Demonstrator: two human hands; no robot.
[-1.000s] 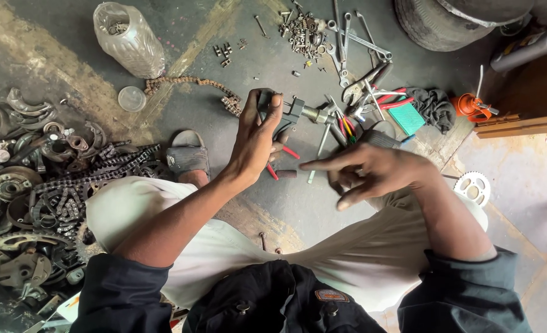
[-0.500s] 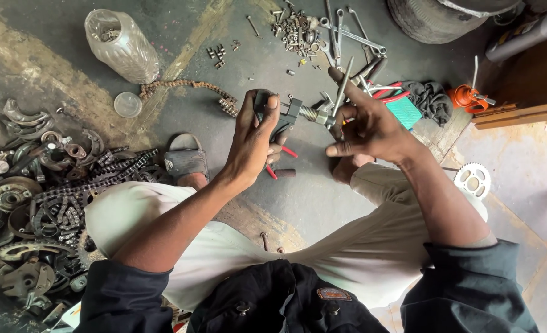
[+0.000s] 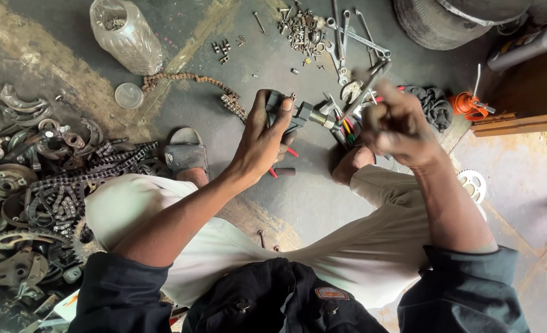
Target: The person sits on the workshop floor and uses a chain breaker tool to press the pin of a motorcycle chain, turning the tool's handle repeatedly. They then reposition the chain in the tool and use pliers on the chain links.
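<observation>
My left hand (image 3: 262, 140) is shut around a small dark metal part (image 3: 292, 112) with a threaded bolt end sticking out to the right, held up over the concrete floor. My right hand (image 3: 396, 126) is closed on a slim metal wrench (image 3: 366, 89), whose lower end meets the bolt end of the part. Both hands hover above my knees, and the fingers hide most of the part.
Wrenches and loose nuts and bolts (image 3: 322, 31) lie scattered ahead. A rusty chain (image 3: 193, 83), a clear plastic jar (image 3: 125, 34) and its lid (image 3: 128, 95) lie to the left. Sprockets, chains and brake parts (image 3: 33, 179) crowd the far left. A tyre (image 3: 446, 21) stands at top right.
My right hand rose from the floor, took up the wrench and brought it to the part in my left hand. The left hand stayed nearly still.
</observation>
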